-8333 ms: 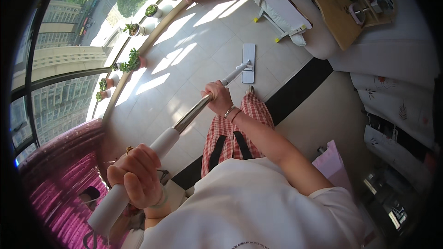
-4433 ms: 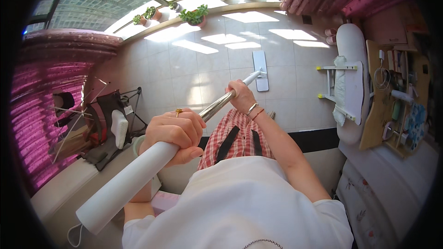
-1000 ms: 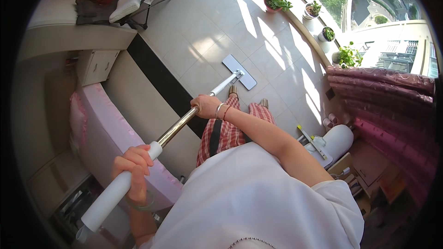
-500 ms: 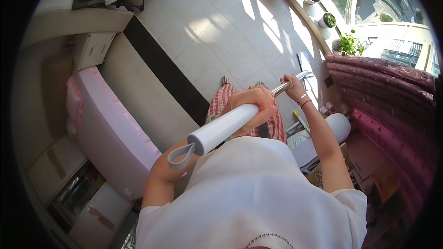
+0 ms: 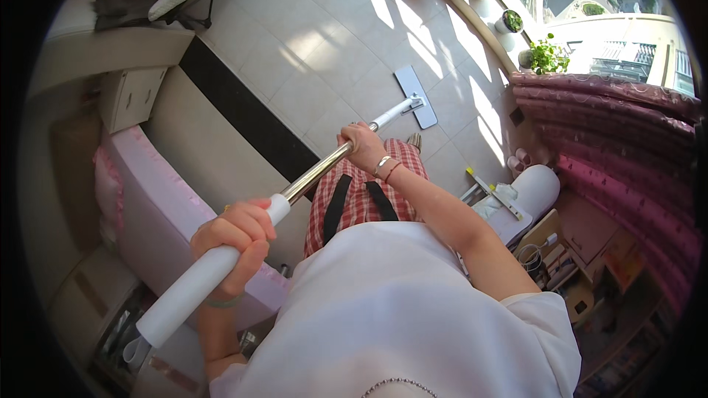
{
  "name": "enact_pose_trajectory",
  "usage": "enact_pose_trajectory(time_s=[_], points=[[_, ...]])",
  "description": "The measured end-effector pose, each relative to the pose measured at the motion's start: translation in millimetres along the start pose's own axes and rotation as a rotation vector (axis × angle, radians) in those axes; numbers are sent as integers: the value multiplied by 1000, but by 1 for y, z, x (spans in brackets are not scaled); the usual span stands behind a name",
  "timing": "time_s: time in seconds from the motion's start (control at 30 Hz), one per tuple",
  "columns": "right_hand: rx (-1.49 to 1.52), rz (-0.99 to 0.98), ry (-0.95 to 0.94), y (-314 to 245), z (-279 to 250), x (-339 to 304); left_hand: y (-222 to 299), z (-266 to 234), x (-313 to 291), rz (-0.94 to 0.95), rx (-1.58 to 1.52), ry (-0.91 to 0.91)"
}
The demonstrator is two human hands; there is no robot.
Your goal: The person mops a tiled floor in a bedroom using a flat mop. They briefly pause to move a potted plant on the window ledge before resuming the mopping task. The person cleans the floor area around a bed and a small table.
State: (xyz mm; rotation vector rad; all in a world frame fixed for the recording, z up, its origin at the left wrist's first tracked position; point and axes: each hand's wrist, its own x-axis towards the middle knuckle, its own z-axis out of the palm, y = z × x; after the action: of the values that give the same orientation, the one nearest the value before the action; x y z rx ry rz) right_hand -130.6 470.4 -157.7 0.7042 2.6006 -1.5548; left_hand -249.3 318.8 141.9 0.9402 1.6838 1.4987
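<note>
A flat mop runs slantwise across my front, from its white handle [image 5: 190, 291] at the lower left to its rectangular head [image 5: 416, 97] on the floor. My left hand [image 5: 234, 239] wraps round the white grip, just below its upper part. Farther down, my right hand [image 5: 361, 146] is closed round the pole where the shiny metal tube [image 5: 318, 171] meets the white lower section [image 5: 391, 114]. A grey loop hangs from the handle's end. The mop head lies flat on the tiles ahead of my feet.
Potted plants [image 5: 509, 22] line the curved window ledge at the far right. Purple curtains [image 5: 605, 121] hang on the right, near a white rounded seat [image 5: 535, 191] and a cluttered desk. A pink-edged bed [image 5: 173, 214] stands left, beyond a dark floor strip [image 5: 243, 99].
Both hands have moved left with the mop, the left one also back toward me. The mop head has swung from the right to ahead of my feet.
</note>
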Motion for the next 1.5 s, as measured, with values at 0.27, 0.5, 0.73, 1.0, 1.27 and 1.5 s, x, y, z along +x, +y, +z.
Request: enact_pose_trajectory(time_s=[0.27,0.5,0.73,1.0,1.27,1.5], points=[[85,-127,-248,-99,40,28,44,-29,-45,89,307,130],[-61,-28,-260,-26,-44,-35,7,49,-17,291,6,-86],[-347,328,-39,137,-161,-142,-88,215,22,247,-374,-211],[-343,488,256,223,-162,-211,-130,296,9,281,-346,-420],[-166,267,147,61,-50,-137,-31,120,-31,111,-180,-332],[27,13,-19,-63,32,-70,45,16,-60,162,-21,-198]])
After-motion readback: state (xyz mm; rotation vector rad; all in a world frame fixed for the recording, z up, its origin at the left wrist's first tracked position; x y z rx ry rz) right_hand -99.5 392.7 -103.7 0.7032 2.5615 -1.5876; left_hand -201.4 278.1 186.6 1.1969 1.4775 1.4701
